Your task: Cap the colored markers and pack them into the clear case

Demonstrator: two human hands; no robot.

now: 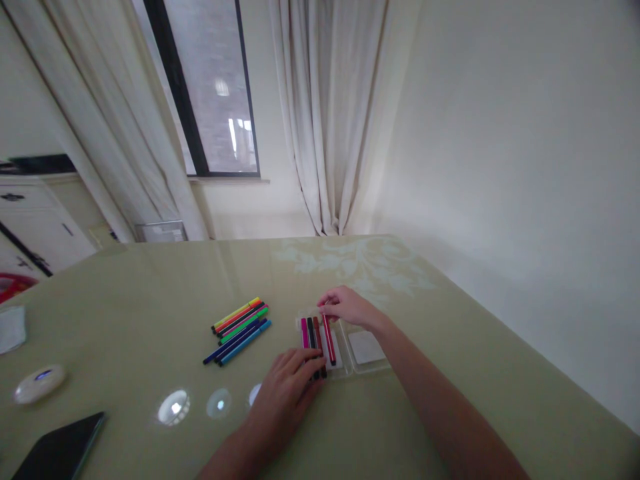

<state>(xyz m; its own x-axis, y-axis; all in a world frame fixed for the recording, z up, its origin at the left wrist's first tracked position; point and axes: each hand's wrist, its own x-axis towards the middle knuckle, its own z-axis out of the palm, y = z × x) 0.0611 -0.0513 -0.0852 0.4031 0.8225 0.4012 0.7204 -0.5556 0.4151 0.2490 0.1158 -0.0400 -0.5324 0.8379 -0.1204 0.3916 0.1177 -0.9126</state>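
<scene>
A clear plastic case (348,365) lies unfolded on the table, with several markers side by side in its left half. My right hand (346,307) pinches the upper end of a red marker (329,339), which slants over that half. Across the lower ends of the magenta marker (305,332), the black one (311,335) and a dark red one (318,333) rests my left hand (293,383), fingers together; whether it grips them is unclear. Left of the case, several loose markers (243,330) in yellow, orange, green and blue lie in a slanted row.
The pale green table (150,287) has a white mouse-like object (40,385), a dark flat device (60,447) and a white item (12,329) at its left side. Curtains, a window and a wall stand behind and to the right.
</scene>
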